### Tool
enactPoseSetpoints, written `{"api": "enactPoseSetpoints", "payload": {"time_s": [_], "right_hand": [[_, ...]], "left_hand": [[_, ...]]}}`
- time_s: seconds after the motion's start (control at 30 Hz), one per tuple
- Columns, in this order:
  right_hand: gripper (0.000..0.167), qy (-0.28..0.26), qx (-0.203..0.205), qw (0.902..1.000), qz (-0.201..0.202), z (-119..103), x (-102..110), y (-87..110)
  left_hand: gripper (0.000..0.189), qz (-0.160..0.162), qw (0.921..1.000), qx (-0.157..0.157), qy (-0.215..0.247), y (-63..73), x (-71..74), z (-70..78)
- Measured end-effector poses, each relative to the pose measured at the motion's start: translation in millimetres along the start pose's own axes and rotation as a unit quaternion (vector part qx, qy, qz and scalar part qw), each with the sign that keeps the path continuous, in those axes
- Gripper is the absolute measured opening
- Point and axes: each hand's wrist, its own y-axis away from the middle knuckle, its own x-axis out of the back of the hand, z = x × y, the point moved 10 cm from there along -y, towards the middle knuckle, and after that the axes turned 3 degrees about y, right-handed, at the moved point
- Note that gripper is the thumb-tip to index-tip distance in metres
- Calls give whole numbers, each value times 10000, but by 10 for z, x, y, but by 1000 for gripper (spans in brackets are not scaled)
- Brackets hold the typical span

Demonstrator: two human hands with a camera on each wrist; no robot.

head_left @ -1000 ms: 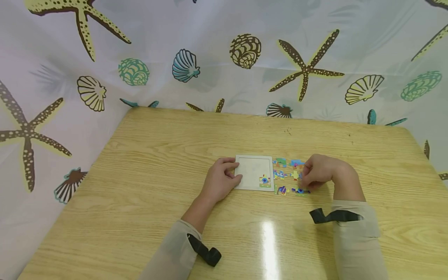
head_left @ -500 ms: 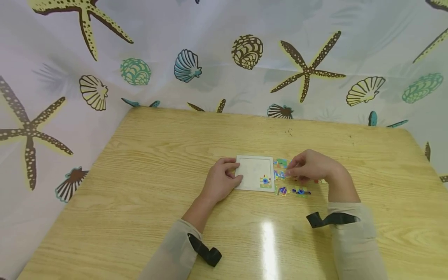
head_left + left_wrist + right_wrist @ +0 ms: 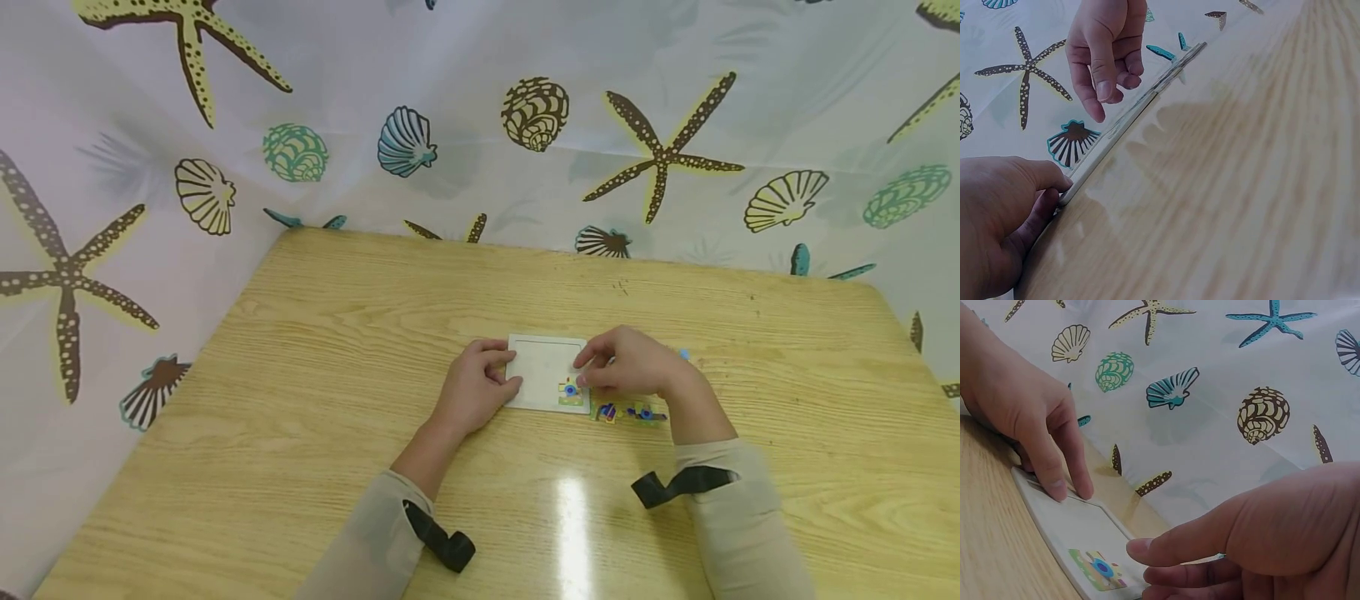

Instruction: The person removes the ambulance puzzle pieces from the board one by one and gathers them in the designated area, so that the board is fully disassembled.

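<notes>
A white, shallow puzzle tray [image 3: 536, 343] lies on the table, with one colourful puzzle piece [image 3: 570, 393] set in its near right corner. My left hand [image 3: 476, 383] holds the tray's left edge between thumb and fingers. Over the tray's right edge is my right hand [image 3: 630, 362], its thumb and fingers bent with a gap between the tips and no piece visible there. In the left wrist view the right hand's fingers [image 3: 1092, 103] hang loosely, above the tray's edge. Loose puzzle pieces [image 3: 647, 412] lie right of the tray, partly hidden under the right hand.
The wooden table [image 3: 360, 317] extends around the tray, meeting a white curtain [image 3: 465, 167] printed with shells and starfish at the back and sides. Black straps [image 3: 438, 535] hang from both sleeves.
My right hand has moved left from the far loose pieces, across the nearer ones, to the tray's right edge. My left hand stays at the tray's left edge.
</notes>
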Motion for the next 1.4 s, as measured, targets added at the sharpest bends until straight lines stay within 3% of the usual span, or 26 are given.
{"api": "enactPoseSetpoints", "payload": {"time_s": [0.17,0.47,0.87,1.07,1.4], "right_hand": [[23,50,-89,9999,-50,-29,-82,-36],[26,646,-279,9974,142,-58,-122,-81],[24,896,-122,9958,138,-91,-137,-93],[20,522,-347,9980,82,-47,-122,-77],[17,-411,55,9991,-105,-36,-107,-64]], "left_hand": [[38,-13,10000,7,-9,3,-2,3],[38,5,10000,5,13,6,7,3],[39,34,10000,7,-2,-1,5,-10],[39,35,10000,21,-17,-4,-2,-24],[38,57,10000,-20,-41,-11,-4,0]]}}
